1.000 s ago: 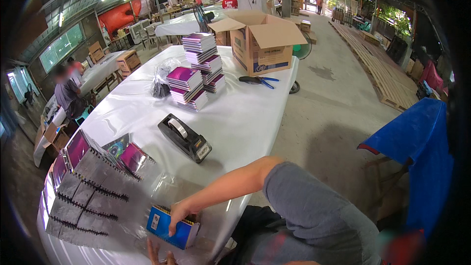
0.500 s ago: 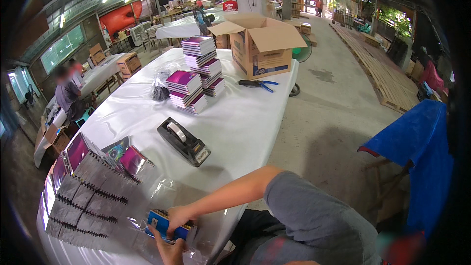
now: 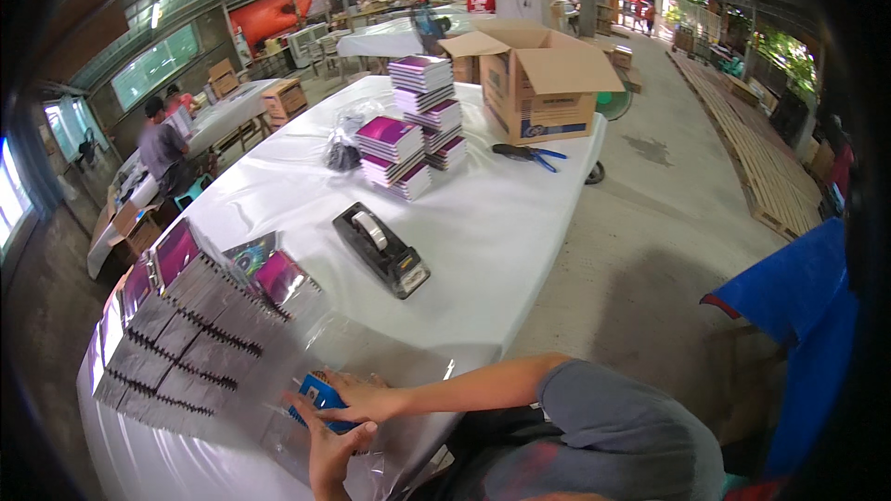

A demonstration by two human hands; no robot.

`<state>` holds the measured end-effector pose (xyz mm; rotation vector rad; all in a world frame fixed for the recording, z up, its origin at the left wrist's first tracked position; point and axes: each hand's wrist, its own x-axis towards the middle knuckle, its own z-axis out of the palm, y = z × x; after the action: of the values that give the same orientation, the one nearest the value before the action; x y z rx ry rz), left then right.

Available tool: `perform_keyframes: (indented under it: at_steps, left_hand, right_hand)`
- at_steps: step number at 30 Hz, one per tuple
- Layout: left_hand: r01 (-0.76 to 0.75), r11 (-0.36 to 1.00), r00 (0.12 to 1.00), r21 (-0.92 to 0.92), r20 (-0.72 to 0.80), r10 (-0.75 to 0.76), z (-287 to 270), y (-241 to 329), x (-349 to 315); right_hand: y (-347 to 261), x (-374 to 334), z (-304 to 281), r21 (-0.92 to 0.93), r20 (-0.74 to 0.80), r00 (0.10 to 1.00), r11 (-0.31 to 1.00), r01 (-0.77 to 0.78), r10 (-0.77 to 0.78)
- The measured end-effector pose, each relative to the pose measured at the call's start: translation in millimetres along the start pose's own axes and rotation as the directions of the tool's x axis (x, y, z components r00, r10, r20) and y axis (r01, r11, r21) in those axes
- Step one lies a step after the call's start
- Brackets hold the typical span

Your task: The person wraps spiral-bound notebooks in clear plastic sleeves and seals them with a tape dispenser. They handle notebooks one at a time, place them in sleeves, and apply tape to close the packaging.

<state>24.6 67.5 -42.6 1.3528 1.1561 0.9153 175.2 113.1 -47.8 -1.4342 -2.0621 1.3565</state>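
Note:
A small blue notebook (image 3: pixel 317 396) with a spiral edge lies on a clear plastic sheet or bag (image 3: pixel 362 343) at the near side of the table. Reaching in from the right, my right hand (image 3: pixel 364 401) covers the notebook's top, its fingers bent over it. My left hand (image 3: pixel 334 450) comes from the lower edge, thumb and fingers spread, fingertips touching the notebook's near left side. Part of the notebook is hidden beneath both hands. To the left, several rows of spiral-bound notebooks (image 3: pixel 190 353) lie packed together, with purple-covered ones (image 3: pixel 283 276) behind them.
On the white-covered table (image 3: pixel 483 250) sit a black tape dispenser (image 3: pixel 382 250), stacked purple notebooks (image 3: pixel 390 153), blue-handled pliers (image 3: pixel 529 156) and an open cardboard box (image 3: pixel 538 83). A blue cloth (image 3: pixel 789 297) hangs at right. Another person (image 3: pixel 165 153) sits at far left.
My view has shifted, so the table's things appear farther right. Both hands remain at the blue notebook; the right hand now covers more of it, and the left fingers look more spread.

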Motion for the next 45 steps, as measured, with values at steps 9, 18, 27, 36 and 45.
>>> perform_keyframes:
  at_steps: [9,18,27,36,45]
  left_hand:
    - [-0.19,0.914,0.953,0.359,-0.154,0.259,-17.1,9.4,-19.0]
    - [0.055,0.519,0.998,0.853,-0.031,-0.054,-7.4,12.7,-23.5]
    - [0.074,0.553,0.995,0.83,-0.028,-0.091,-18.1,16.0,-13.6]
    - [-0.045,0.595,0.998,0.802,0.058,-0.003,-29.3,-4.9,-3.0]
    - [-0.106,0.602,0.994,0.791,0.087,0.06,-34.2,-3.1,-2.8]
  right_hand:
    - [25.3,7.9,7.5,-0.012,-0.088,0.98,0.984,0.177,-0.177]
    - [25.2,1.8,7.4,-0.08,-0.121,0.99,0.995,0.066,-0.076]
    - [57.8,-72.0,-2.2,-0.607,-0.387,0.912,0.708,-0.361,0.133]
    - [78.1,-65.4,13.9,-0.486,-0.427,0.898,0.865,-0.127,-0.108]
    - [97.2,-72.6,26.8,-0.619,-0.52,0.838,0.75,-0.235,-0.166]
